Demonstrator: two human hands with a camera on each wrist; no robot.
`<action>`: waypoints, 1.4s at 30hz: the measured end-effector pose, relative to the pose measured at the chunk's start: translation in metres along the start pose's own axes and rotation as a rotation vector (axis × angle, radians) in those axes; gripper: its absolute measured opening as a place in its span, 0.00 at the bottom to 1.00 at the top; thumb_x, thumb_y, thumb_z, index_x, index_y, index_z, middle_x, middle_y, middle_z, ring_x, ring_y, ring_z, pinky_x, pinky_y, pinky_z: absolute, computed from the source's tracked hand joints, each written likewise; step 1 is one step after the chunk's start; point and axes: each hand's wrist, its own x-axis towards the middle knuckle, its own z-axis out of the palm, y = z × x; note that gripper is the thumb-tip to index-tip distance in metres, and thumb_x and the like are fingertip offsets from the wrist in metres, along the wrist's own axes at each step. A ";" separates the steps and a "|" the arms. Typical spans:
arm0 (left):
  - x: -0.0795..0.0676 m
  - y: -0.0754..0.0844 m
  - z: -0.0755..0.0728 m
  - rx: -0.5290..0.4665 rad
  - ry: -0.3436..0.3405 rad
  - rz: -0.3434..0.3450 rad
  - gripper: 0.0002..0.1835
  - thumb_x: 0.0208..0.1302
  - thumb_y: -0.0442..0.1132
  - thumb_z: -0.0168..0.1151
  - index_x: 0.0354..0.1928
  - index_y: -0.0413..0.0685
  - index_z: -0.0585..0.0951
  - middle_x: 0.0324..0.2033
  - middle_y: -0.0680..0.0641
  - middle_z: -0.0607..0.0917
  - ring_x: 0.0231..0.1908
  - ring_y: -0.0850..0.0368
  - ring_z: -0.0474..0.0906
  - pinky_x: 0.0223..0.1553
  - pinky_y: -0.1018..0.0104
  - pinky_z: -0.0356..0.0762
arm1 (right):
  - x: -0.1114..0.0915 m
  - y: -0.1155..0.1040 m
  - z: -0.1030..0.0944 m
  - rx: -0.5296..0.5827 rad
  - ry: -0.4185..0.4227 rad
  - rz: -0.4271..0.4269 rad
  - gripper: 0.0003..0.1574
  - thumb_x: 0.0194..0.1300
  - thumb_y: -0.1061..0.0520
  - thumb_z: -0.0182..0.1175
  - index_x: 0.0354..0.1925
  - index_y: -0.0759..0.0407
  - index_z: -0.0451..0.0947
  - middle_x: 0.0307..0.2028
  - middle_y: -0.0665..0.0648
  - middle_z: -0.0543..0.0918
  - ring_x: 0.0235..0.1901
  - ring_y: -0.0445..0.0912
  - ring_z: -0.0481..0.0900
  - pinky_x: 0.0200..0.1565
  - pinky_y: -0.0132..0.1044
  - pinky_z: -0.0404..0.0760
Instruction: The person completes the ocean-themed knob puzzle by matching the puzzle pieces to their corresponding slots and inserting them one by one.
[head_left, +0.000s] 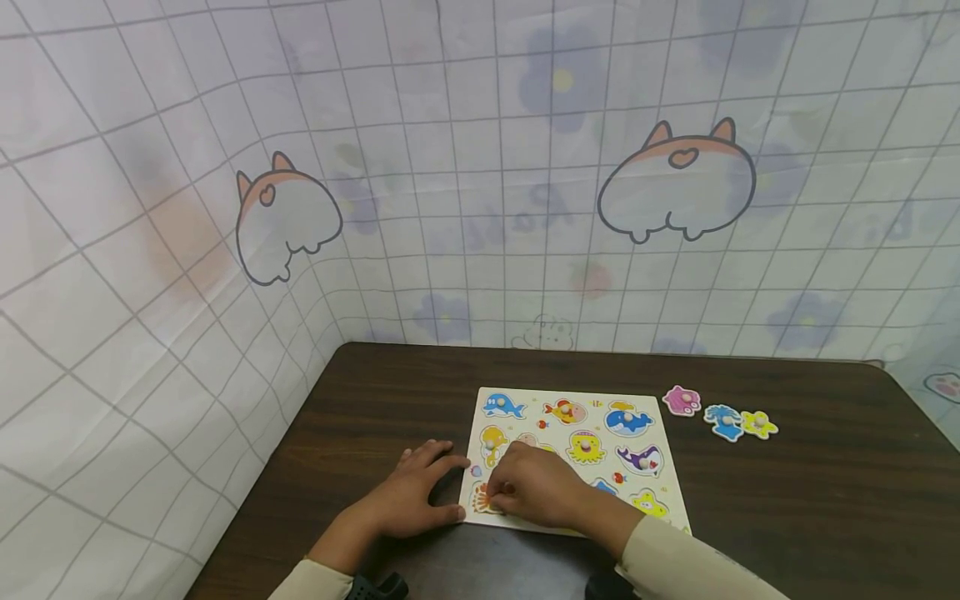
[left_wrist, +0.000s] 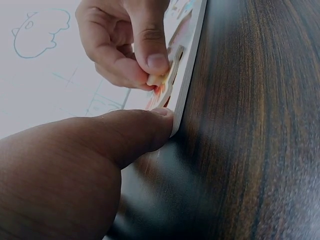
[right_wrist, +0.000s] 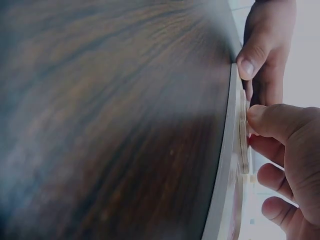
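Observation:
My right hand pinches the small knob of an orange puzzle piece with fringed edges, at the near left corner of a white knob puzzle board. In the left wrist view, thumb and forefinger close on the pale knob, and the edge of the puzzle piece stands a little above the board face. My left hand rests beside the board's left edge with fingers spread. Its thumb presses the near left corner. The right hand hides the board's middle pieces.
Several sea-animal pieces sit in the board, among them a yellow octopus and a purple whale. Right of the board, a pink piece, a blue piece and a yellow star-shaped piece lie on the dark wooden table.

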 end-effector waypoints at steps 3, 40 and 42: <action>0.000 0.000 0.000 -0.002 0.003 0.002 0.35 0.66 0.62 0.67 0.72 0.62 0.71 0.75 0.42 0.61 0.76 0.35 0.50 0.72 0.29 0.42 | 0.002 0.000 0.001 -0.003 0.006 -0.008 0.02 0.65 0.51 0.72 0.33 0.42 0.88 0.29 0.32 0.78 0.36 0.32 0.72 0.37 0.27 0.75; 0.001 -0.001 0.001 0.012 0.009 -0.009 0.35 0.66 0.61 0.68 0.71 0.62 0.72 0.75 0.41 0.61 0.77 0.35 0.50 0.72 0.30 0.42 | -0.023 0.027 -0.023 -0.054 0.006 0.116 0.04 0.63 0.50 0.73 0.36 0.46 0.90 0.35 0.37 0.82 0.42 0.37 0.77 0.44 0.38 0.82; 0.000 0.000 0.000 0.008 0.008 -0.012 0.34 0.66 0.59 0.68 0.71 0.62 0.72 0.75 0.41 0.61 0.77 0.35 0.50 0.72 0.30 0.42 | -0.028 0.032 -0.027 -0.068 0.022 0.128 0.03 0.62 0.51 0.73 0.36 0.46 0.90 0.35 0.38 0.82 0.42 0.37 0.78 0.45 0.39 0.83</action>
